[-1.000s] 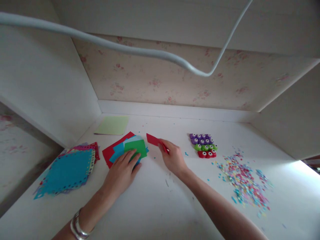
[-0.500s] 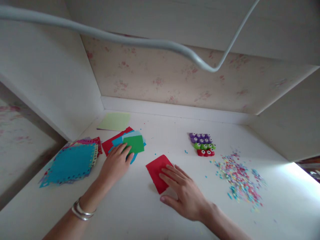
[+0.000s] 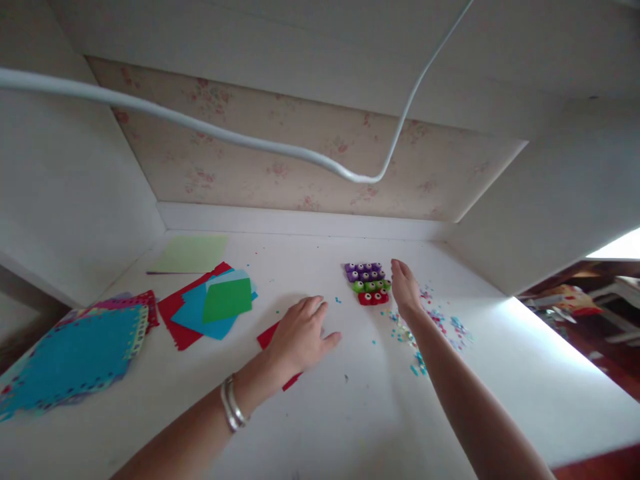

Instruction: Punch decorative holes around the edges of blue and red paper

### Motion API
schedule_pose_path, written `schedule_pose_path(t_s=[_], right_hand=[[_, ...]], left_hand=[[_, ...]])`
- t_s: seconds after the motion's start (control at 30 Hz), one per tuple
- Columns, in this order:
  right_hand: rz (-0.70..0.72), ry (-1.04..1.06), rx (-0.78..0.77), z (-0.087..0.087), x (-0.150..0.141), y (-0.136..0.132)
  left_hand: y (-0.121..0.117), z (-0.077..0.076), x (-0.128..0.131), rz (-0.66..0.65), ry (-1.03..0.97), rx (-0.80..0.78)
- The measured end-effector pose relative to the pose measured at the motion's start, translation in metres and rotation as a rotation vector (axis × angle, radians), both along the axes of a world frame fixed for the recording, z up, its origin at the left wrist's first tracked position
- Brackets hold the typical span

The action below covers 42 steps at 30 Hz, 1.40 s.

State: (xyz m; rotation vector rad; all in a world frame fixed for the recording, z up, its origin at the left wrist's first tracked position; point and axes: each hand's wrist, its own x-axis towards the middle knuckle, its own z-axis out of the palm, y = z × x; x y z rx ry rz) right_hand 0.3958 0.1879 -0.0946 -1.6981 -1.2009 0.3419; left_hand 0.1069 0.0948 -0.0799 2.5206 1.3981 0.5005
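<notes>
A red paper piece (image 3: 267, 335) lies on the white table, mostly hidden beneath my left hand (image 3: 300, 333). This hand wears silver bangles at the wrist; its fingers are stretched and the thumb stands apart, so it is open. Whether it touches the paper I cannot tell. Further right, my right hand (image 3: 406, 290) stands on edge with straight fingers, holding nothing that I can see. It is right beside rows of small purple, green and red figures with round eyes (image 3: 370, 285). Scattered confetti (image 3: 459, 328) lies around and behind that wrist.
Left of my left hand, a green sheet (image 3: 227, 300) overlaps blue and red ones. A pile of hole-punched sheets, blue on top (image 3: 75, 353), lies at the far left. Pale green paper (image 3: 190, 253) is at the back. A white cable (image 3: 300, 152) hangs across above.
My left hand has left the green sheet and moved right over the red piece. My right hand has come off the red piece and gone right and back, beside the figures. The view has shifted right.
</notes>
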Motion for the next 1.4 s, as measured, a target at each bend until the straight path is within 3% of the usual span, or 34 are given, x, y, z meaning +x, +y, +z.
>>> schedule_pose_path(t_s=[0.1, 0.23, 0.43, 0.73, 1.13, 1.4], right_hand=[[0.000, 0.036, -0.093, -0.011, 0.006, 0.017], [0.020, 0.042, -0.165, -0.021, 0.007, 0.027], [0.043, 0.022, -0.185, -0.020, -0.008, 0.026], [0.055, -0.007, -0.188, -0.017, -0.058, 0.046], [0.234, -0.018, -0.123, -0.022, -0.158, 0.117], [0.200, -0.012, -0.130, -0.023, -0.185, 0.152]], left_hand=[[0.028, -0.007, 0.046, -0.016, 0.011, -0.025], [0.064, -0.021, 0.088, 0.009, 0.022, -0.050], [0.094, -0.029, 0.108, 0.034, 0.016, -0.062], [0.118, -0.030, 0.066, 0.028, 0.034, -0.087], [0.176, -0.031, -0.031, 0.152, 0.089, -0.161], [0.221, -0.034, -0.056, 0.166, 0.100, -0.183]])
